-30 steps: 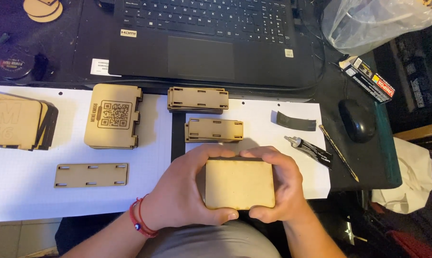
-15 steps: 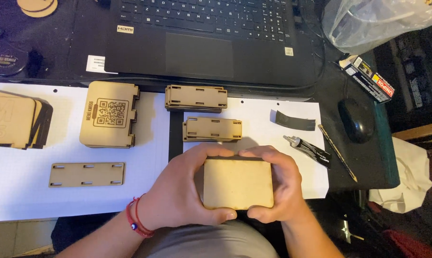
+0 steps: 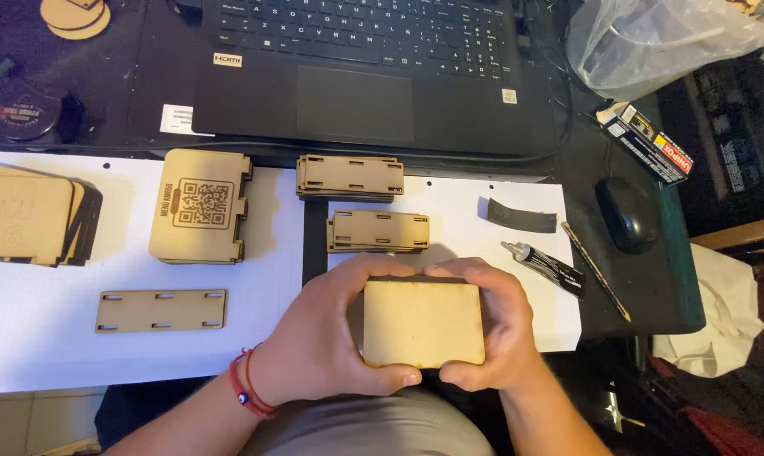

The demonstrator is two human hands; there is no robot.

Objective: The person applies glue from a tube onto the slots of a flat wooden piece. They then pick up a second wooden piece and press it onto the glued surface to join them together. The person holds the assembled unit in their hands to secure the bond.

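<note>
Both hands grip a plain rectangular wooden box (image 3: 422, 323) near the desk's front edge. My left hand (image 3: 323, 342) wraps its left side, and a red bracelet circles that wrist. My right hand (image 3: 498, 329) clasps the right side, fingertips meeting over the top edge. Just beyond lie two stacks of slotted wooden panels (image 3: 379, 231), the farther stack (image 3: 349, 176) nearer the laptop. A single slotted strip (image 3: 161, 310) lies on white paper at the left.
A stack of engraved wooden plates (image 3: 198, 208) and another stack (image 3: 27, 214) sit at the left. A black laptop (image 3: 357, 67) spans the back. A glue tube (image 3: 544, 268), pencil (image 3: 595, 270), black strip (image 3: 522, 215), mouse (image 3: 625, 214) and plastic bag (image 3: 669, 38) lie right.
The hands keep the same grip on the wooden box. The view has shifted slightly; nothing on the desk has moved.
</note>
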